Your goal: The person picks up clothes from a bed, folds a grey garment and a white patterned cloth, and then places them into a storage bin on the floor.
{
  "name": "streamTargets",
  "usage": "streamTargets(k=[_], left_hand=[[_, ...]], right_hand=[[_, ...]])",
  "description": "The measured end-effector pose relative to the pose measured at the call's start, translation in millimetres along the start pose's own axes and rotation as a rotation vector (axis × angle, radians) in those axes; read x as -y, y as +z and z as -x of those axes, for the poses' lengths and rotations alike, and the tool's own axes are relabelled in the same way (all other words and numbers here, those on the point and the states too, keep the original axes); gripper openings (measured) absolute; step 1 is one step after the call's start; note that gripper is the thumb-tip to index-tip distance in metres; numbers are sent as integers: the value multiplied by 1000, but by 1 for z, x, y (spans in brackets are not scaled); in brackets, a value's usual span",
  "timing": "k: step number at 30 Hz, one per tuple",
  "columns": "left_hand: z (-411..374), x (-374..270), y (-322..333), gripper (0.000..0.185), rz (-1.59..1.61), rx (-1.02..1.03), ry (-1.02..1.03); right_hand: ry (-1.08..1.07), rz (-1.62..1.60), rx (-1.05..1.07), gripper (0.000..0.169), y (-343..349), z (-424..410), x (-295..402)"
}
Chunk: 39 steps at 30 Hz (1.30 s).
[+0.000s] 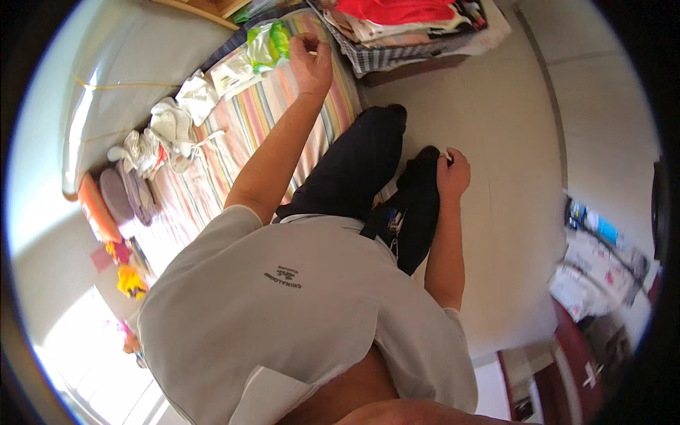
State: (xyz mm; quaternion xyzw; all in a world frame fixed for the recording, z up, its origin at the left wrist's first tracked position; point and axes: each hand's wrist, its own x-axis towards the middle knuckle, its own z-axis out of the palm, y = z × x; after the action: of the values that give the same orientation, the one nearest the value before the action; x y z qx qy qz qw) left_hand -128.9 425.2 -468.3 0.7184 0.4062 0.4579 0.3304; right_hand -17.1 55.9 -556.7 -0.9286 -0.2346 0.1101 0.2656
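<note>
My left hand (312,66) is held over the striped bed sheet (265,114), its thumb and fingers bent towards each other. A small pale sliver shows between them, and I cannot tell whether it is a thing or the sheet behind. Close to the left of these fingers lies a green and white plastic packet (269,45). My right hand (454,175) is at my right knee, against the dark trousers (419,212), with its fingers curled. Whether it holds anything is unclear. A metal chain (394,241) shows at my right hip.
White packages (234,74), crumpled white cloth (172,125) and an orange item (100,207) line the bed by the wall. Ahead stands a checked basket (366,58) heaped with clothes, a red one (398,9) on top. Pale floor (494,186) stretches right towards white bags (589,271).
</note>
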Motion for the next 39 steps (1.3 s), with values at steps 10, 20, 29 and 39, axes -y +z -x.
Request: streamTargets(k=[10, 20, 29, 39], left_hand=[[-51, -152, 6, 59, -364, 167, 960], [-120, -146, 71, 71, -640, 990, 721], [-147, -128, 95, 65, -639, 1063, 706], [-118, -151, 83, 76, -773, 932, 721]], right_hand=[[-121, 195, -144, 24, -36, 69, -8], [-8, 52, -307, 16, -19, 63, -29], [38, 32, -305, 17, -18, 57, -33], [42, 32, -316, 16, -22, 51, -22]])
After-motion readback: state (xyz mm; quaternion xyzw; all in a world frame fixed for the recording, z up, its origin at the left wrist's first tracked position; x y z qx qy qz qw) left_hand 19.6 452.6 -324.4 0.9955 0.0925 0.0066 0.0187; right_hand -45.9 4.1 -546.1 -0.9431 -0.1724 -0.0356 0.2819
